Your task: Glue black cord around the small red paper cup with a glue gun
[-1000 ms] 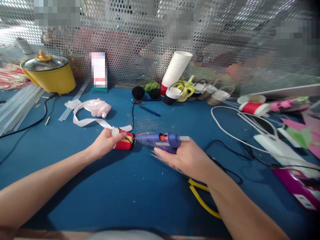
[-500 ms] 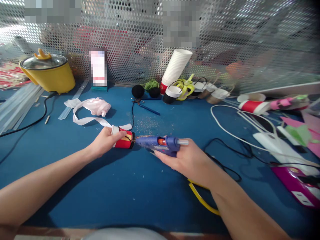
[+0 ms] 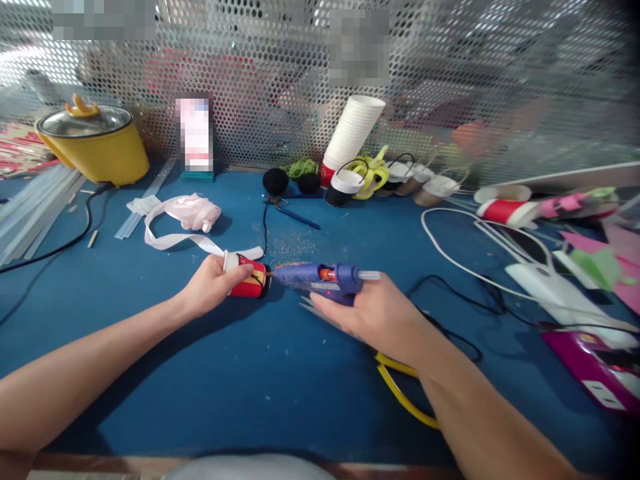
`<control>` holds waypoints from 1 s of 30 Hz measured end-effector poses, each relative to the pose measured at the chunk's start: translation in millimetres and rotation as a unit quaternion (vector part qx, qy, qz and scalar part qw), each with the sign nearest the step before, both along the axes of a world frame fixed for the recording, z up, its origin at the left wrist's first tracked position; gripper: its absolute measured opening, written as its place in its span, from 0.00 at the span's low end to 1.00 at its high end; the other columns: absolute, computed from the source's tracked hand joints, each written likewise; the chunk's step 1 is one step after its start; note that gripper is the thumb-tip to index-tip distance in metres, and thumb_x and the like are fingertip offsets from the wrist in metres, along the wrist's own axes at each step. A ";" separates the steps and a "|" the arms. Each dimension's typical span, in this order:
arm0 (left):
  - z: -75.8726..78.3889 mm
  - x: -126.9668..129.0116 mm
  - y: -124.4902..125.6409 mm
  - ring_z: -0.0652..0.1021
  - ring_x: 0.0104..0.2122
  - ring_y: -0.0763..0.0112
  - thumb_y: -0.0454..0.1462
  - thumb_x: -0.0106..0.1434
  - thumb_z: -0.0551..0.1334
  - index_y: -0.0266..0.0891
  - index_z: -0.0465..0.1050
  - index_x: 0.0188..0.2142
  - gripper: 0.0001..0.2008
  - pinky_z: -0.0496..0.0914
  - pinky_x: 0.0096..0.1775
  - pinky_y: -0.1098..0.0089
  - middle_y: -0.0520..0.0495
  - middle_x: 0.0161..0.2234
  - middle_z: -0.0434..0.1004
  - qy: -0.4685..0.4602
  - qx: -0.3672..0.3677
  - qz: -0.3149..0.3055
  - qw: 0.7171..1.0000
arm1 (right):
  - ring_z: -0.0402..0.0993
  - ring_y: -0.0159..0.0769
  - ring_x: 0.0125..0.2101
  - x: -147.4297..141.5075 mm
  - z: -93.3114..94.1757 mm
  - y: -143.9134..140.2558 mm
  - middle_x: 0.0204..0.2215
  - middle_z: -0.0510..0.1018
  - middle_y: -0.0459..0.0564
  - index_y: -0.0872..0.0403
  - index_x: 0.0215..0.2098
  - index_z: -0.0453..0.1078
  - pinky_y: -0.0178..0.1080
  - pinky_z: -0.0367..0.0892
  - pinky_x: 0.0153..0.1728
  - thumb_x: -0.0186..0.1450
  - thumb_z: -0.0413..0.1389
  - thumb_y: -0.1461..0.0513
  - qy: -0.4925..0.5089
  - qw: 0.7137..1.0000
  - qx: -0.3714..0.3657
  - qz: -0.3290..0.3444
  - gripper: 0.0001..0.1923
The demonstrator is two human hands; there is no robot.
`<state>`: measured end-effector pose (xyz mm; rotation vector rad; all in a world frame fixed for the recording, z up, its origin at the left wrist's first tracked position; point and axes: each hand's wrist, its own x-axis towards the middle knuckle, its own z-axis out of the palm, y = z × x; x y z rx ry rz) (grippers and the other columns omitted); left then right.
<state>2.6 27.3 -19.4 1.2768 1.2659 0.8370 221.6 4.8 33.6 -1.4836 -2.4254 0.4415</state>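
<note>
Red cup (image 3: 249, 280) lies on its side mid-table (image 3: 250, 387), base toward the right; left hand (image 3: 213, 285) clenched around it, thumb on top; glue gun (image 3: 320, 280) level, nozzle at the cup's base, contact too small to confirm; right hand (image 3: 383, 313) grasping the gun's handle; white ribbon (image 3: 173, 237) runs from behind the cup to a pink wad (image 3: 195, 212); black cord (image 3: 265, 230) runs back from the cup to a black pom-pom (image 3: 276, 181); yellow-handled tool (image 3: 400, 390) lies under the right forearm; cup stack (image 3: 350, 137) leans on the mesh wall (image 3: 450, 87) at the back; yellow pot (image 3: 95, 143) far left; glue sticks (image 3: 30, 213) beside it; white cable (image 3: 475, 267) and paper scraps (image 3: 600, 260) at right.
</note>
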 end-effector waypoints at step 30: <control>1.1 0.3 -4.2 0.56 0.17 0.79 0.45 0.51 0.58 0.36 0.64 0.17 0.15 0.51 0.19 0.75 0.56 0.14 0.57 0.037 0.031 -0.031 0.998 | 0.66 0.31 0.18 -2.5 -1.2 4.3 0.15 0.73 0.44 0.57 0.26 0.71 0.32 0.62 0.21 0.58 0.52 0.61 0.028 0.997 -0.044 -0.055 0.09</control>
